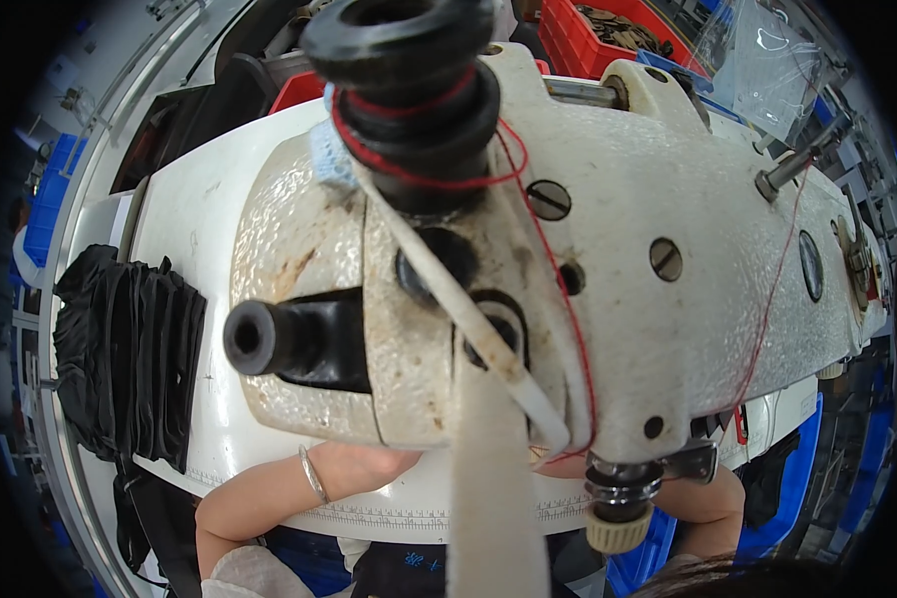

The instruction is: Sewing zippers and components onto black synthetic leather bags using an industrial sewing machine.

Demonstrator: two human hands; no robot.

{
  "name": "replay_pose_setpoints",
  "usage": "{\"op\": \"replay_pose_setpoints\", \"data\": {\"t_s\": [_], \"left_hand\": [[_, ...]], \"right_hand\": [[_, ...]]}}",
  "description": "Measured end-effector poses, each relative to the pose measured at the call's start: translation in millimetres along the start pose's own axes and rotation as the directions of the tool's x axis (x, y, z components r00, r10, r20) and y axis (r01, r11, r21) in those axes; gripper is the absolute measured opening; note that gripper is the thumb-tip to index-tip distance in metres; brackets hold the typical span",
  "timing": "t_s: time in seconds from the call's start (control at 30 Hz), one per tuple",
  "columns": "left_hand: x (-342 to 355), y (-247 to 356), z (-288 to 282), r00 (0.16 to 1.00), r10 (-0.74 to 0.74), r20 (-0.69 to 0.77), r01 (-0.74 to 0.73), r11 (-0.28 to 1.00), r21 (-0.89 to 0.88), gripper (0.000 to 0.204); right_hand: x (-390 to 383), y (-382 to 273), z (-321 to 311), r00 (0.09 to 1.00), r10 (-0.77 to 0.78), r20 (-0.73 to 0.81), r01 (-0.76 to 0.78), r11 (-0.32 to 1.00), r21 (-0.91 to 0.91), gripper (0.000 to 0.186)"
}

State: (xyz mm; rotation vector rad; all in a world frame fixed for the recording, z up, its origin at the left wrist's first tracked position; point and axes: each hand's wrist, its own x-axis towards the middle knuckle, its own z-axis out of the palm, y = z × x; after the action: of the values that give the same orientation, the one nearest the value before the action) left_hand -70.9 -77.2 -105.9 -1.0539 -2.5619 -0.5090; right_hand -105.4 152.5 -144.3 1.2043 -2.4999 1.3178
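Observation:
A worn white sewing machine (618, 329) fills the middle of the view and covers most of the work area. Beneath its left end rests my left hand (374, 464), its fingers hidden behind the machine head. My right forearm (706, 501) bends in from the lower right. Only a sliver of my right hand (566, 466) shows under the machine, fingers hidden. Whatever either hand holds is out of sight. Red thread (571, 319) runs around a black knob (399, 45) and down the machine front. A pale flat band (498, 488) hangs close to the camera.
A stack of folded black fabric pieces (154, 359) lies at the left on the white table (219, 419). A ruler strip (369, 515) follows the near edge. Behind the machine stands a red crate (578, 35) with dark pieces. At lower right is a blue bin (802, 488) holding black cloth.

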Motion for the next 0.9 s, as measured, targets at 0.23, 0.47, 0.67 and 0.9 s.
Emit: {"op": "replay_pose_setpoints", "data": {"t_s": [0.23, 0.47, 0.67, 0.9], "left_hand": [[4.3, -1.5, -2.6, 1.0, 0.002, 0.031, -0.001, 0.999, -0.053, 0.047], [-1.8, -4.3, 1.1, 0.985, -0.047, 0.166, 0.088, 0.964, -0.252, 0.037], [11.3, -0.7, -4.2, 0.996, -0.08, 0.048, 0.09, 0.961, -0.261, 0.028], [22.6, 1.7, -17.6, 0.996, -0.068, 0.057, 0.08, 0.967, -0.242, 0.028]], "right_hand": [[-1.6, 1.2, -0.7, 0.973, -0.231, -0.031, 0.195, 0.881, -0.43, 0.021], [0.2, 2.2, -9.3, 0.998, -0.005, 0.066, 0.026, 0.947, -0.32, 0.019], [2.4, -6.1, -15.2, 0.99, -0.005, 0.143, 0.033, 0.981, -0.193, 0.02], [6.3, -13.4, -26.4, 0.982, -0.002, 0.191, 0.035, 0.984, -0.173, 0.021]]}}
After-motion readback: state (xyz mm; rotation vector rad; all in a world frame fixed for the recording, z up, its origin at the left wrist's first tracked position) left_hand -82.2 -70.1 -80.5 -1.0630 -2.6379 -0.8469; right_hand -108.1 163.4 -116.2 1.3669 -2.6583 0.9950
